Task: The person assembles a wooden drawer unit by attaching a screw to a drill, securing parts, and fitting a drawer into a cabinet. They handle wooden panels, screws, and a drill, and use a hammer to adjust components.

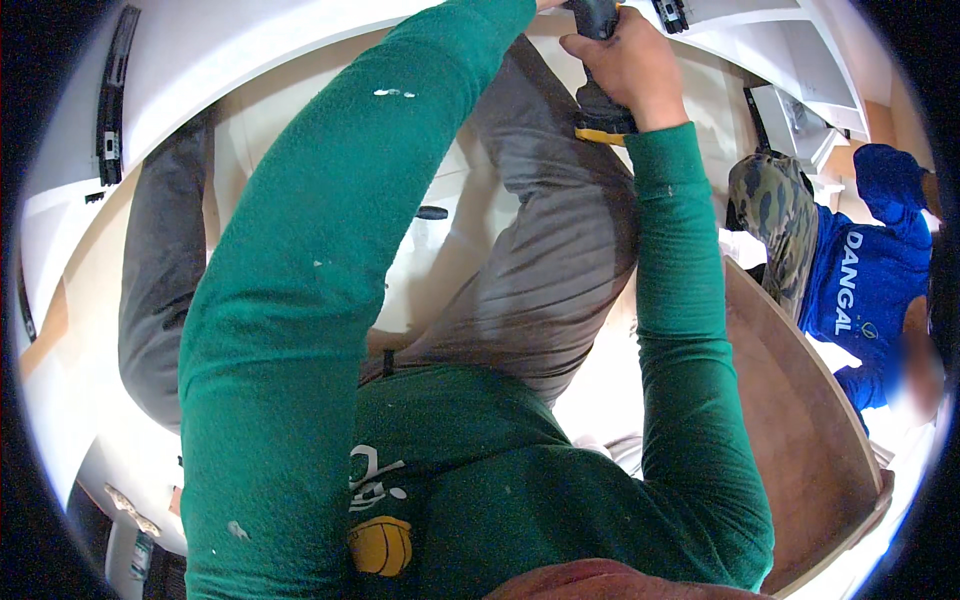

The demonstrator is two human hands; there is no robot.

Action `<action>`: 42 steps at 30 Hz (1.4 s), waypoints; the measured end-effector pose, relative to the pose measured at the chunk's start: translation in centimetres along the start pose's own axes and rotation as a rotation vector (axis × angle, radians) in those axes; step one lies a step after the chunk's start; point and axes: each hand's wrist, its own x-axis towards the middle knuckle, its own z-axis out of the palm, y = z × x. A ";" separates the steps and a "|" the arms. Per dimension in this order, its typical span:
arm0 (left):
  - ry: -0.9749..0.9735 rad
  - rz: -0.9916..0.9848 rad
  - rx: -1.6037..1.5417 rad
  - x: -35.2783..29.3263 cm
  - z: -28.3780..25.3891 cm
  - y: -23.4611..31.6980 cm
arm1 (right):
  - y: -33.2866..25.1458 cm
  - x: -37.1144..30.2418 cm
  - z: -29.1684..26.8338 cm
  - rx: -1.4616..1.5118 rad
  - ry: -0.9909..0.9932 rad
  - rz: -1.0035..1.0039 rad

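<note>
My right hand [645, 65] is wrapped round the grip of a black cordless drill [597, 105] with a yellow strip along its base. The drill's front end runs out past the upper edge, so its tip is hidden. My left arm, in a green sleeve, stretches up to the same spot. Only a sliver of my left hand [549, 4] shows beside the drill's top, and its fingers are cut off. Close to the drill, a black drawer slide [671, 14] is fixed on the white cabinet panel [740, 14].
Another drawer slide [113, 110] sits on the white panel at far left. A dark-handled tool [432, 213] lies on the floor between my legs. At right stands a curved-looking brown board [800, 440], with a co-worker in a blue top [870, 270] sitting beyond it.
</note>
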 end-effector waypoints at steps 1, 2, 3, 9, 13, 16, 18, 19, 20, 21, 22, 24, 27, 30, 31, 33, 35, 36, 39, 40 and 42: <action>0.003 -0.012 -0.006 -0.1 0.0 0.1 | 0.1 0.0 0.1 -0.007 0.001 0.001; -0.002 -0.002 0.007 0.0 0.0 0.1 | 0.2 0.1 0.1 -0.013 0.002 0.002; -0.004 0.007 0.020 0.0 0.0 0.0 | 0.1 0.0 0.1 -0.009 -0.001 0.006; -0.015 0.032 0.076 0.3 0.2 0.0 | 0.0 0.1 -0.1 0.007 -0.004 0.013; -0.025 0.137 0.188 0.7 0.4 -0.3 | 0.3 0.2 -0.1 0.018 -0.002 0.002; -0.039 0.090 0.135 0.4 0.4 0.1 | 0.5 0.3 0.0 0.003 -0.002 0.006; -0.015 0.165 0.217 0.7 0.8 -0.4 | 0.5 0.3 -0.1 0.000 -0.001 0.005; -0.002 0.202 0.260 0.8 0.9 -0.7 | 0.5 0.3 -0.1 0.005 0.000 0.000; -0.007 0.201 0.259 0.9 0.9 -1.0 | 0.5 0.4 -0.1 0.009 0.001 -0.006; -0.017 0.203 0.256 0.9 0.9 -0.9 | 0.5 0.4 -0.2 0.009 -0.004 0.002; -0.026 0.204 0.252 0.9 1.0 -0.9 | 0.4 0.4 -0.4 0.009 -0.009 0.010; -0.036 0.182 0.234 1.0 1.0 -0.7 | 0.5 0.4 -0.5 0.009 -0.015 0.019; -0.008 0.161 0.228 0.8 1.0 -0.5 | 0.5 0.5 -0.5 0.018 -0.024 0.025; 0.010 0.039 0.116 0.5 0.8 0.2 | 0.5 0.5 -0.8 0.032 -0.036 0.021; 0.009 -0.018 0.057 0.3 0.7 0.6 | 0.7 0.5 -0.8 0.026 -0.035 0.013; -0.008 0.002 0.046 0.4 0.6 0.5 | 0.7 0.6 -0.8 0.021 -0.037 0.013; -0.025 -0.005 0.032 0.4 0.5 0.5 | 0.6 0.6 -0.8 0.023 -0.044 0.027; -0.036 -0.022 0.022 0.2 0.3 0.8 | 0.6 0.6 -0.8 0.033 -0.042 0.036; -0.031 0.000 0.052 0.4 0.6 0.5 | 0.5 0.4 -0.9 0.046 -0.045 0.055; -0.021 0.019 0.072 0.6 0.7 0.1 | 0.4 0.5 -1.0 0.038 -0.049 0.053; -0.016 0.115 0.173 0.9 1.0 -0.6 | 0.3 0.7 -1.0 0.026 -0.061 0.045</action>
